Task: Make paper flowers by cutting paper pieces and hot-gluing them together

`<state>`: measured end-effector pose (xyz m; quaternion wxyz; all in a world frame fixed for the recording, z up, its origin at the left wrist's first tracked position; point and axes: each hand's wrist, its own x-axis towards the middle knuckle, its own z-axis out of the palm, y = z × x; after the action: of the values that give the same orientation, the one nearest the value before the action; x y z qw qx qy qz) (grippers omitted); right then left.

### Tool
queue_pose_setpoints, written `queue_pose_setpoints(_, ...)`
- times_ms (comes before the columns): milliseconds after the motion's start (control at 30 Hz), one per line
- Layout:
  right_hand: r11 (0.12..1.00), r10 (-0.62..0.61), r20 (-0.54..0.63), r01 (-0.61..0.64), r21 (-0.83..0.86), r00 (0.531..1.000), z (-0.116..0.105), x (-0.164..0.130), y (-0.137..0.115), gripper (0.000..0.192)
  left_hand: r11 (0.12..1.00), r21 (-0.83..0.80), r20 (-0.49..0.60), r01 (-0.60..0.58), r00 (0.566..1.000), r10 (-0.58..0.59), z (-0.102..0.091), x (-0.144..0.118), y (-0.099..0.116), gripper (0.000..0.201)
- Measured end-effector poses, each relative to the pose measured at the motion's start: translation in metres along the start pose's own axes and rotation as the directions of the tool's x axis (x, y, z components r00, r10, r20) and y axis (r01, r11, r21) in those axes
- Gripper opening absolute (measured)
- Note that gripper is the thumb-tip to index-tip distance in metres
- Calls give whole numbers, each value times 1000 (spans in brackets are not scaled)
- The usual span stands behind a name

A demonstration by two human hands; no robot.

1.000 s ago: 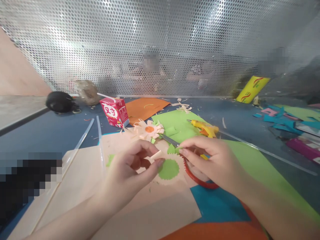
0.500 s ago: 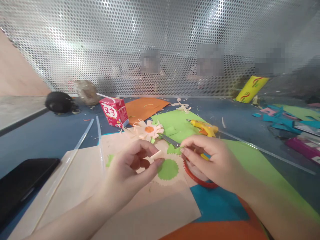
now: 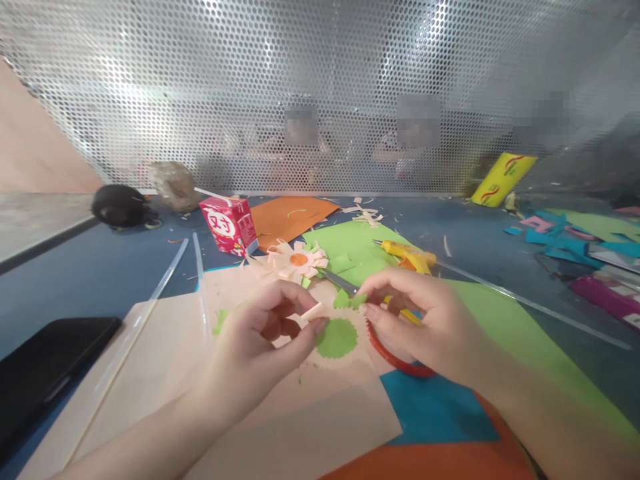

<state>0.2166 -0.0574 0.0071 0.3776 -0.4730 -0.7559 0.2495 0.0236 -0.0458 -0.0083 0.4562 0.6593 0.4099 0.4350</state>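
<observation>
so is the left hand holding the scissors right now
No, the left hand pinches a curled piece of pale paper, while the scissors lie partly hidden by the right hand.

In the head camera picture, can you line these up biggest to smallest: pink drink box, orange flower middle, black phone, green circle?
1. Black phone, though it's nearer the camera
2. Pink drink box
3. Green circle
4. Orange flower middle

A peach strip (image 3: pixel 313 311), a green paper disc (image 3: pixel 338 338), a yellow-and-orange glue gun (image 3: pixel 411 255) and a white-and-crimson drink carton (image 3: pixel 230 225) colour a blue desk (image 3: pixel 490 240).
</observation>
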Motion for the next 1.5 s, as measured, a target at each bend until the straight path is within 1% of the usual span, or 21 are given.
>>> queue_pose_setpoints(100,999,1,-12,-1,38,1000,3,0,0,7,1000,6,18,-29,999,28,0,1,-1,7)
queue_pose_setpoints(300,1000,1,-16,-1,-8,1000,7,0,1,7,999,42,52,-34,998,32,1,2,-4,6)
queue_pose_setpoints(500,1000,-11,-10,11,-9,1000,7,0,3,8,995,90,54,-42,998,37,1,1,-5,5)
queue_pose_setpoints(667,1000,8,-16,-8,8,1000,7,1,3,6,997,66,56,32,998,-36,2,1,-1,8)
queue_pose_setpoints(767,1000,22,-15,-21,9,1000,7,2,2,6,996,34,0,82,997,-82,5,-1,1,11)
queue_pose_setpoints(833,1000,26,-22,-26,9,999,7,2,2,6,995,15,-28,94,995,-94,7,-1,2,13)
queue_pose_setpoints(967,999,32,-26,-31,29,999,8,1,3,8,996,5,-9,89,996,-89,7,-1,1,14)
queue_pose_setpoints(1133,997,67,-41,-65,48,997,9,1,3,10,992,32,85,119,989,-121,3,1,0,14)
queue_pose_setpoints(1167,996,72,-38,-70,51,997,9,1,4,10,991,41,90,125,988,-128,3,1,-1,14)
queue_pose_setpoints(1333,993,99,-29,-98,60,995,12,1,7,9,989,52,26,136,990,-137,8,0,-1,16)
queue_pose_setpoints(1433,990,122,-30,-119,73,992,13,1,9,10,989,26,26,143,989,-143,9,0,-1,17)
queue_pose_setpoints(1500,987,130,-41,-125,102,991,12,2,10,12,986,-13,47,163,986,-163,8,2,-1,17)
